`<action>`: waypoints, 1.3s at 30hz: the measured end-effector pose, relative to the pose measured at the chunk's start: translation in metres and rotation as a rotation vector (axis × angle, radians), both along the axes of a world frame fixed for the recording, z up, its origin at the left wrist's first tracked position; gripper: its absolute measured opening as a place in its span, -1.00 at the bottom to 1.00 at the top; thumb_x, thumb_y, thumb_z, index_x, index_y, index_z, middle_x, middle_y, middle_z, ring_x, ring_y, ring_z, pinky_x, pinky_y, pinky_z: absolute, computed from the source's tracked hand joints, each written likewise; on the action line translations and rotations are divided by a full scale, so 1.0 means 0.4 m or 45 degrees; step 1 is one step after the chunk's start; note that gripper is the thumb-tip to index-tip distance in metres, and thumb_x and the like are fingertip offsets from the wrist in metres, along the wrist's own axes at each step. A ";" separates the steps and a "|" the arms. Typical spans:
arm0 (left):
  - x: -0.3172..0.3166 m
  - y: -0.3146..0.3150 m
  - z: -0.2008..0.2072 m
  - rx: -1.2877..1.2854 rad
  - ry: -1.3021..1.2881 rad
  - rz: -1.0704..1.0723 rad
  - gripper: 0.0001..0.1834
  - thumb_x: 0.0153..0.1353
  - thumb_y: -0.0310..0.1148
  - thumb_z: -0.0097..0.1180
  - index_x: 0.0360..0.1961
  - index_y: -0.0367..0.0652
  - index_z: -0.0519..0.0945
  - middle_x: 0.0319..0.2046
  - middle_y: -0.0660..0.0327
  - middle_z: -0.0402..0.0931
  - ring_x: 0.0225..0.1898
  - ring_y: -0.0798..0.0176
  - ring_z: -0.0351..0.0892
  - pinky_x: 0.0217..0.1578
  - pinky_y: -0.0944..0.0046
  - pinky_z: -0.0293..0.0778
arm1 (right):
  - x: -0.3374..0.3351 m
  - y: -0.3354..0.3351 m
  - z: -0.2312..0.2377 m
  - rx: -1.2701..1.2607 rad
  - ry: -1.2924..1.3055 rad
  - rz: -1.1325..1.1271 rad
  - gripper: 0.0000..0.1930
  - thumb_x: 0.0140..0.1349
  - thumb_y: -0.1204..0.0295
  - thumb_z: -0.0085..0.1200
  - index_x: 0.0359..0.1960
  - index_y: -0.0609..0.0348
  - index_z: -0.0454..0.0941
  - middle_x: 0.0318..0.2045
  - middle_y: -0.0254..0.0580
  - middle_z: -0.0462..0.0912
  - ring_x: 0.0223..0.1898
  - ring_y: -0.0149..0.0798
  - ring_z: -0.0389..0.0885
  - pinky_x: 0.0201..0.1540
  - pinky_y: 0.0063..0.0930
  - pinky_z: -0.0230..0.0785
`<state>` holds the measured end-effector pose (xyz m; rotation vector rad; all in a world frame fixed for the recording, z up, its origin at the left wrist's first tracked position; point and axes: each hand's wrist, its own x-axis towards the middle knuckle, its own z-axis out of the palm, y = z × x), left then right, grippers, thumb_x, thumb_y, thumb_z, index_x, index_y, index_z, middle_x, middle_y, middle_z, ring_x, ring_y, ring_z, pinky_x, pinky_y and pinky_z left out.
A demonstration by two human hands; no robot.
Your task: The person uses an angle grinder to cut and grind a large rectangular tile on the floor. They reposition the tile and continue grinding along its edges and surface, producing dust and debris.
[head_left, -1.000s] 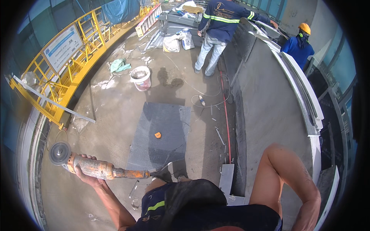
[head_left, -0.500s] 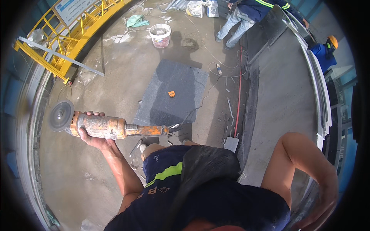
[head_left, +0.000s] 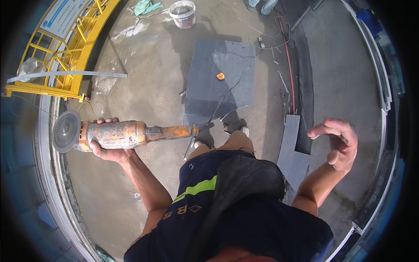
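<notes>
Presumably for balance, the left hand [head_left: 114, 154] clasps the grinder [head_left: 118, 134] round its thick middle, left of the legs [head_left: 235, 144], disc [head_left: 66, 131] outermost for safety, while the right hand [head_left: 345, 146] hovers empty, fingers curled apart from the thumb.

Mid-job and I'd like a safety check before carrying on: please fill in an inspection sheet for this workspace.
Surface: grey-brown floor, pale patches.
Job's things: angle grinder, disc fitted, spin unclear; dark slab on the floor, small orange item on it.
Clutter: white bucket, green cloth, L-shaped grey piece.
Left hand: gripping the grinder's body.
Right hand: raised, fingers curled, nothing seen in it.
Cables: pale looped cable by a connector; red line, hose or cable unclear.
Surroundings: yellow frame at left; another person's legs at the top edge.
</notes>
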<state>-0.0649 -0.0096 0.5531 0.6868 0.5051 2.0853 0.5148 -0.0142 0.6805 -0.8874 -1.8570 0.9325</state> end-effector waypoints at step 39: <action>-0.202 0.866 -0.119 -0.342 0.160 -0.629 -0.34 0.27 0.11 0.24 0.14 -0.26 0.55 -0.03 0.03 0.63 -0.02 -0.11 0.68 0.04 -0.17 0.64 | -0.801 0.086 -0.186 -0.715 -0.475 -1.111 -0.19 0.13 -0.17 0.35 0.26 0.20 0.58 -0.14 0.11 0.83 -0.06 0.14 0.85 -0.05 -0.11 0.67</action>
